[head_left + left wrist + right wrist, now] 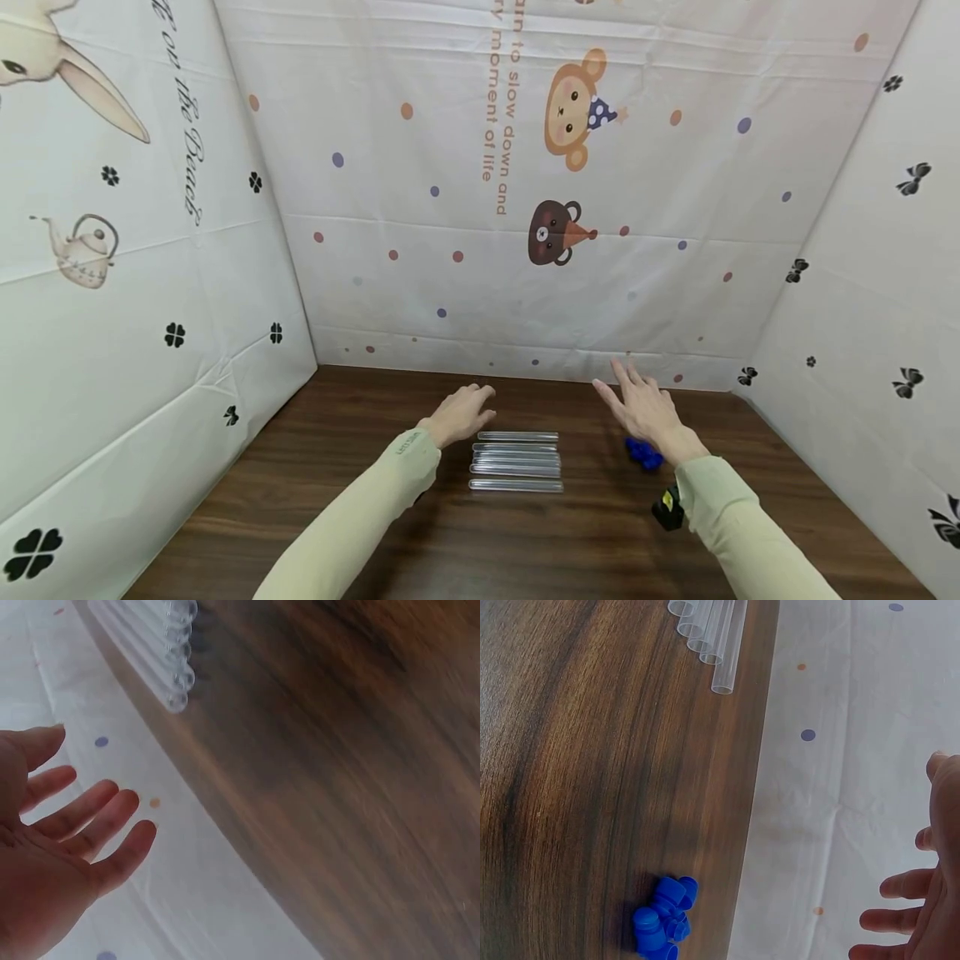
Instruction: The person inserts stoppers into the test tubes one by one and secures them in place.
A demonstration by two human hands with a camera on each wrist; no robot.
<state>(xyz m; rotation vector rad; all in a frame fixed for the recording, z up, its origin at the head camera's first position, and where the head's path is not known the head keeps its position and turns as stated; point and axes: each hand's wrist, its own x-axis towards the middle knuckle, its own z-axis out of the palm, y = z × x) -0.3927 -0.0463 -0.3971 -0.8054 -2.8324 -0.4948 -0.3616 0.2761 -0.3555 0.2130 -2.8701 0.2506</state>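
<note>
Several clear test tubes lie side by side on the dark wooden table. Their rounded ends point left, and their open ends point right. My left hand hovers just beyond the left end of the farthest tube, empty, its fingers spread and slightly bent. Over on the right, a small pile of blue caps sits near my right wrist. My right hand is held above the table beyond those caps, holding nothing, with fingers spread apart. In the right wrist view the caps are heaped together.
White printed cloth rises behind the table's far edge, with cloth walls at left and right too. A small black device with a yellow mark shows by my right cuff. Dark wood tabletop extends in front of the tubes.
</note>
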